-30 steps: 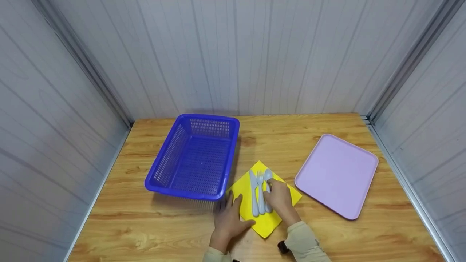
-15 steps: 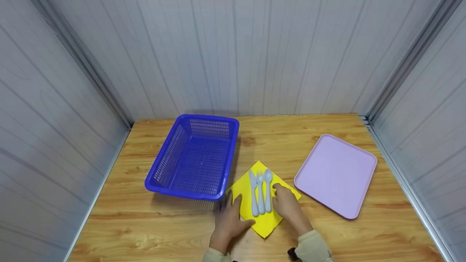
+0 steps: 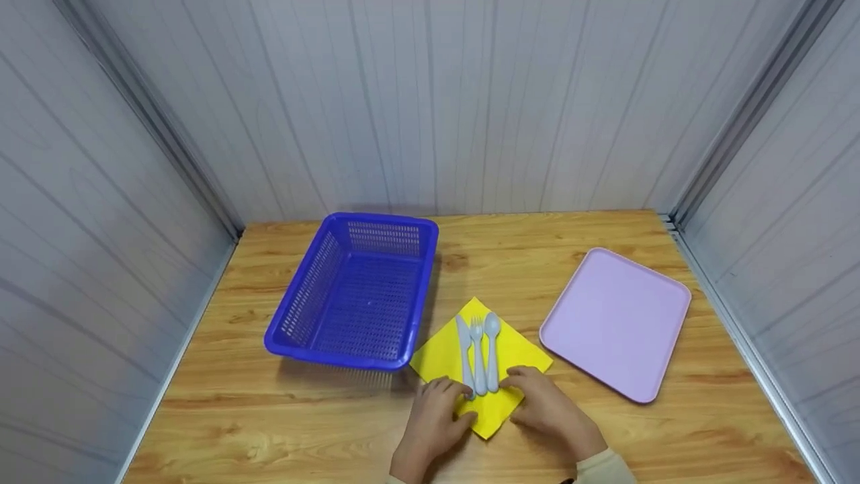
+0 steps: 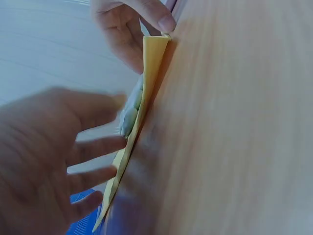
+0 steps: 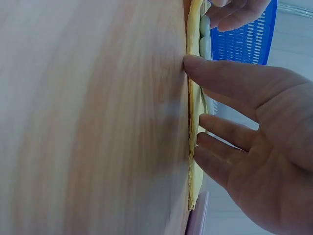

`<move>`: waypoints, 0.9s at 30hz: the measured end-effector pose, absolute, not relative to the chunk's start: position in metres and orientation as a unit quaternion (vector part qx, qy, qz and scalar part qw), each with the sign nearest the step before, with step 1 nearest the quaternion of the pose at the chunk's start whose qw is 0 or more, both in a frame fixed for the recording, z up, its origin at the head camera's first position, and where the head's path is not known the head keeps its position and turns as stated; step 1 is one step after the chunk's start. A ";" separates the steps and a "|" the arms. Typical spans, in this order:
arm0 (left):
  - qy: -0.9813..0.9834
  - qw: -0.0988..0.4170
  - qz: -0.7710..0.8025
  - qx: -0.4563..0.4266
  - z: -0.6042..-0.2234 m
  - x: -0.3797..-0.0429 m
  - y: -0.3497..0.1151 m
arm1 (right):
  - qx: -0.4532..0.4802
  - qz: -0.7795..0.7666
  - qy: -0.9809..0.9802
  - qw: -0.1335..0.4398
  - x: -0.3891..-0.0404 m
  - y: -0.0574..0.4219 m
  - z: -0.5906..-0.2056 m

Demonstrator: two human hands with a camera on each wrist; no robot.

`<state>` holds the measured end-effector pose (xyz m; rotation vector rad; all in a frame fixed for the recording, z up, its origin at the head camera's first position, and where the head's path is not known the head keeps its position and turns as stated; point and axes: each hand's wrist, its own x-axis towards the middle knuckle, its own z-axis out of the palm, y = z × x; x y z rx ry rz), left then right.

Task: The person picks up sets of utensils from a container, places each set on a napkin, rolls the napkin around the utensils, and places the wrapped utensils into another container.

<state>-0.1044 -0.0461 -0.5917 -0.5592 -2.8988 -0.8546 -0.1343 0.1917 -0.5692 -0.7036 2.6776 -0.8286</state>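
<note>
A yellow napkin [image 3: 437, 356] lies on the table, one corner toward the person. On it, side by side, rest a pale grey knife [image 3: 463, 334], fork [image 3: 478, 353] and spoon [image 3: 492, 336]. My left hand [image 3: 435, 418] hovers over the napkin's lower left edge, fingertips close to the knife's handle end; whether they touch it I cannot tell. At the lower right edge is my right hand [image 3: 552, 408], fingertips beside the spoon handle. The right wrist view shows its thumb [image 5: 198, 66] at the napkin's edge and loosely bent fingers. Neither hand grips anything.
A blue perforated basket [image 3: 424, 296] stands left of the napkin, its near corner close to the napkin's left tip. To the right lies a flat lilac tray [image 3: 618, 323]. Pale panel walls [image 3: 430, 107] enclose the wooden table [image 3: 510, 255] at the back and sides.
My right hand has left the spoon and moved right and toward the person. My left hand has shifted from beside the basket to the knife's handle end. The cutlery stays in its row.
</note>
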 end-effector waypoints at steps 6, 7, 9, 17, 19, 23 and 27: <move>-0.938 0.008 -0.275 -0.212 -0.595 -0.097 -0.050 | -0.268 -0.251 0.928 0.068 -0.133 0.191 -0.577; -0.938 0.010 -0.273 -0.214 -0.596 -0.097 -0.050 | -0.272 -0.246 0.929 0.052 -0.133 0.190 -0.578; -0.938 0.019 -0.271 -0.217 -0.596 -0.098 -0.051 | -0.278 -0.246 0.928 0.020 -0.134 0.189 -0.580; -0.949 0.077 -0.242 -0.188 -0.595 -0.112 -0.045 | -0.248 -0.254 0.935 -0.017 -0.140 0.182 -0.581; -0.951 0.081 -0.240 -0.178 -0.594 -0.117 -0.044 | -0.211 -0.270 0.939 0.001 -0.142 0.179 -0.581; -0.954 0.083 -0.251 -0.144 -0.593 -0.125 -0.042 | -0.146 -0.308 0.940 0.002 -0.146 0.173 -0.583; -0.951 0.114 -0.269 -0.106 -0.595 -0.128 -0.038 | -0.115 -0.325 0.938 -0.035 -0.148 0.165 -0.588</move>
